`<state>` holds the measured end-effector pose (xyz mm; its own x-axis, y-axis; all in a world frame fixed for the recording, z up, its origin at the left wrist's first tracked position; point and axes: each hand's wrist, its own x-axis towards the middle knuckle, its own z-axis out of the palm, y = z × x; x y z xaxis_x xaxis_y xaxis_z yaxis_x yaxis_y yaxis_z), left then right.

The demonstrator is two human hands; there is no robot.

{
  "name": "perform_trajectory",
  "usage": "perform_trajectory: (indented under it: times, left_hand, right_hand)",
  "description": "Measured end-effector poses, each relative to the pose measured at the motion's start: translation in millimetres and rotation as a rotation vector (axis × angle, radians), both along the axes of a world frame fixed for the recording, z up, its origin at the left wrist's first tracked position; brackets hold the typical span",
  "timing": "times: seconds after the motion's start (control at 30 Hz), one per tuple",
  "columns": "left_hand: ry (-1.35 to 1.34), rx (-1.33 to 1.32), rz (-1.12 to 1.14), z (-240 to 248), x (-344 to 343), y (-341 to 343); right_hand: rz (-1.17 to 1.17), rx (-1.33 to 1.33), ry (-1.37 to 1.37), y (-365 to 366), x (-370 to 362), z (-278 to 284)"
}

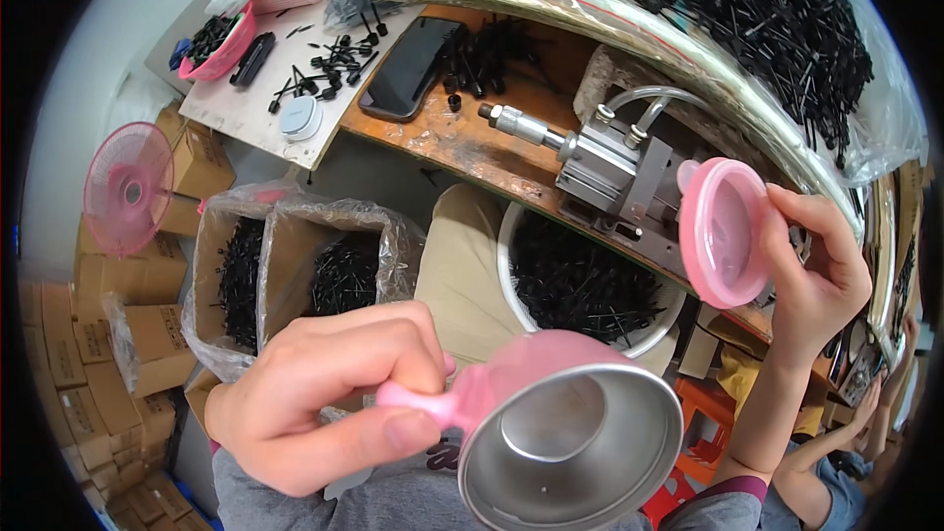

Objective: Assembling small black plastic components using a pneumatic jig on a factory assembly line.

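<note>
By its pink handle, my left hand [329,398] grips a pink mug [551,359] with a bare metal inside. The mug is tilted, so its open mouth faces me, and a small drop shows on the inner wall. My right hand [821,275] pinches the rim of a round pink lid [730,231] with a see-through middle and a small tab at its edge. Lid and mug are apart. Just left of the lid, a metal clamping device [615,172] with an air cylinder and a clear hose sits on the wooden bench.
A white basket [506,261] of black stems rests near my lap. Bagged boxes [280,275] at left hold more. On the bench lie a phone [411,69] and loose black parts. A pink fan [128,187] and cartons [93,383] stand far left; another person [826,482] is at lower right.
</note>
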<state>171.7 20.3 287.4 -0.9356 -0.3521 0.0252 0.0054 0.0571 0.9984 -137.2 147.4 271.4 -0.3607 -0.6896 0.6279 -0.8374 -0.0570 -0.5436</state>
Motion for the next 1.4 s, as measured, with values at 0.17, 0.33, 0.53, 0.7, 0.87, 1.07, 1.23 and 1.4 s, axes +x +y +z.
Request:
perform_trajectory:
  times: [0.17,0.33,0.53,0.7,0.87,1.07,1.23,1.4]
  left_hand:
    - [-0.004,-0.024,-0.074,5,-17,-6]
    - [0.003,-0.028,0.046,8,-19,9]
    - [0.069,0.016,0.014,7,-29,8]
    - [0.075,-0.021,0.01,14,-32,9]
    - [0.129,-0.092,-0.051,12,-31,4]
    - [0.149,-0.094,-0.044,14,-31,3]
    - [0.142,-0.095,-0.055,17,-31,1]
    - [0.172,-0.099,-0.043,14,-34,2]
  right_hand:
    - [-0.172,0.003,-0.063,23,-26,-11]
    - [-0.278,0.002,-0.112,33,-57,-7]
    - [-0.415,0.033,0.001,36,-125,-2]
    - [-0.523,0.073,0.101,28,-163,1]
    - [-0.567,0.114,0.145,23,-183,2]
    - [-0.579,0.159,0.126,24,-199,-3]
    - [-0.615,0.177,0.134,23,-203,-1]
    - [-0.532,0.181,-0.007,26,-218,-6]
